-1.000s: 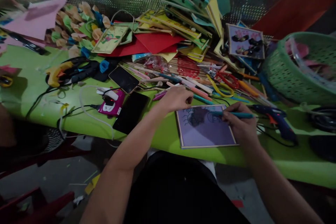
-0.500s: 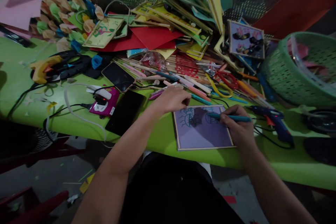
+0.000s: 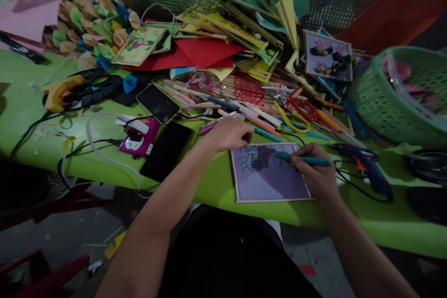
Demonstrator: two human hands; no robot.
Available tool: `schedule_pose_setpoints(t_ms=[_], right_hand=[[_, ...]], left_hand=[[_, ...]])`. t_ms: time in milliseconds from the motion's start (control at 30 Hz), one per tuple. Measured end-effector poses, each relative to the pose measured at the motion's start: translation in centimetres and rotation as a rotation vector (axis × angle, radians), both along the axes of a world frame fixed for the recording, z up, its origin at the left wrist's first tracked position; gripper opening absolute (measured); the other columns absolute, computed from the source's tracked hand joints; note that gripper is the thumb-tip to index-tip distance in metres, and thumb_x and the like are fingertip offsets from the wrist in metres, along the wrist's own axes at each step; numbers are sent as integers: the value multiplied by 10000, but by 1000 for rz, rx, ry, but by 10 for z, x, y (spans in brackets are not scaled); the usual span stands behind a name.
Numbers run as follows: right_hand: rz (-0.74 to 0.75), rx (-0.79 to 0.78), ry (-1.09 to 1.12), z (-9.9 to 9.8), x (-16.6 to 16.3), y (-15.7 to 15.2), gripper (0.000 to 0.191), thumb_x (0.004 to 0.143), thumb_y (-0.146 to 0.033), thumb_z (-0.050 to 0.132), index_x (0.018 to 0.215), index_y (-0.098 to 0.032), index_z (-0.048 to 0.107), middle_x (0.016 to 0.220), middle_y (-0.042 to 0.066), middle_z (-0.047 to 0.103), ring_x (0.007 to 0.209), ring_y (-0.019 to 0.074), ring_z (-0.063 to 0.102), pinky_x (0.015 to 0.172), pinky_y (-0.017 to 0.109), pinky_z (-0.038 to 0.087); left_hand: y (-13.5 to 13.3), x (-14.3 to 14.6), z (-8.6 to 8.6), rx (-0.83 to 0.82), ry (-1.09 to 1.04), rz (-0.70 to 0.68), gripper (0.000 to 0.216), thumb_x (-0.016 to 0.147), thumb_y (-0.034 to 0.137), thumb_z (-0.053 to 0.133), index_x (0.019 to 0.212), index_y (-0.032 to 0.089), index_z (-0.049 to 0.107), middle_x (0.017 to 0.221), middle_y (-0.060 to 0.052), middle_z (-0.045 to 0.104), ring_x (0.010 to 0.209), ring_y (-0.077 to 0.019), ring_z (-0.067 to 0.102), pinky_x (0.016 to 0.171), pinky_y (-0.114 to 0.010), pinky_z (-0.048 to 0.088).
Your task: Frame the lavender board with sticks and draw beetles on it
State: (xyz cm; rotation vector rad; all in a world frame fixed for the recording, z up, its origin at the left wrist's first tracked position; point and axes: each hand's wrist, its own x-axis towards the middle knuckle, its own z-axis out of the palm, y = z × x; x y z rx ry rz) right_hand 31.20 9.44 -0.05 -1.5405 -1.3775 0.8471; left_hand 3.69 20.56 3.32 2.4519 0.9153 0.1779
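Note:
My right hand (image 3: 316, 170) is closed around a teal marker (image 3: 314, 161), its tip over a purple card (image 3: 275, 188) framed with thin wooden sticks. Teal outlines of small round figures with legs run along the card's upper part; a shadow covers some of them. My left hand (image 3: 230, 133) rests at the card's top left corner with its fingers curled in, and what they may hold is hidden. Just beyond that hand lie several markers (image 3: 267, 123) in pink, white and teal.
A blue glue gun (image 3: 372, 172) with its cord lies to the right, below a green basket (image 3: 377, 98). At left are two phones (image 3: 167, 151), a pink power socket (image 3: 141, 142) and a yellow glue gun (image 3: 63, 91). Scissors (image 3: 300, 121), sticks and framed cards (image 3: 240, 23) pile up behind.
The teal marker and my right hand have shifted slightly left over the card. My left hand stays in place. The whole view has dipped a little.

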Motion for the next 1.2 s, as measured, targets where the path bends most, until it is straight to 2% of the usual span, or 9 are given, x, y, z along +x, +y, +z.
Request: schedule_pose_setpoints(t_ms=[433,633,933,1200], right_hand=[[17,-24,-16,-1,-1,-1,243,787,-432,836,802,-270,656,650,-24,676,587,181,618,575,320,485],[27,-15,-13,-1,-1,0,280,786,-460,851,785,-267,648,624,-24,670,556,171,598,553,311,465],[109,-42,41,-8,3,-3,308,814,-520,850,822,-269,671,646,-10,677,566,181,613,545,319,489],[-13,-31,70,-2,5,-5,231,810,-382,834,778,-259,641,602,-20,651,546,168,578,520,302,444]], left_hand=[[0,1,-2,-1,-5,5,104,842,158,688,870,206,776,928,-41,791,940,-220,695,757,-335,436],[1,1,-1,-10,-5,4,114,840,159,682,875,203,781,917,-45,786,921,-216,691,759,-335,433],[0,1,2,-8,15,18,110,839,172,685,871,209,783,878,-37,779,881,-210,698,747,-330,434],[1,1,-1,-10,-8,9,116,836,159,676,857,201,782,880,-45,774,881,-208,688,752,-339,441]])
